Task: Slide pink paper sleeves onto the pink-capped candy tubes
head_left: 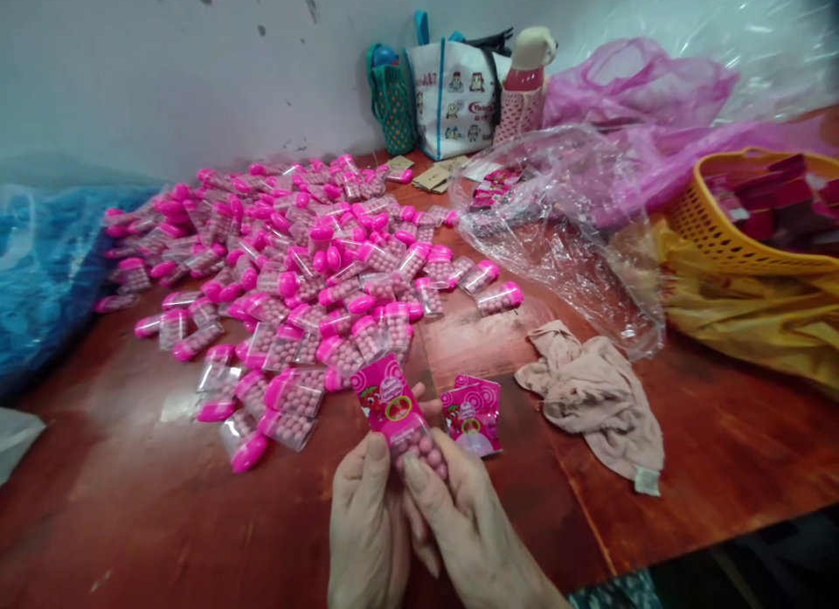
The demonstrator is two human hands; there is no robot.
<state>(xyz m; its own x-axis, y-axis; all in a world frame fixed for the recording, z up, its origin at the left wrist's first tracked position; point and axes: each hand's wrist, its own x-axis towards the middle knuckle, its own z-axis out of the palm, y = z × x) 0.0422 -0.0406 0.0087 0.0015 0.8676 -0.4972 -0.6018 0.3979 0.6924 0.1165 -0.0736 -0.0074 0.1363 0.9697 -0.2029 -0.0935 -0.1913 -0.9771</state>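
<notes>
A reddish-brown tabletop (157, 513) spans the view, bearing a broad heap of clear plastic packs with bright pink caps and pink balls inside (294, 268). At left lies a blue plastic bag (45, 277); at right, a yellow perforated plastic basket (734, 252) and a crumpled clear plastic bag (564, 242).

In front of the heap, the right hand (468, 513) and left hand (370, 522) hold one clear pack of pink balls in a printed pink sleeve (399, 412) between them, tilted, its sleeved end pointing away. The right thumb presses on its near end, over the balls, with the bent index finger along the right edge. The left thumb lies against the left edge; two fingertips show beyond the right edge, and the other fingers are partly hidden underneath.

Right of the pack lies a crumpled pale pink cloth (596, 399), and nearer, flat printed pink sleeves (472, 417).
</notes>
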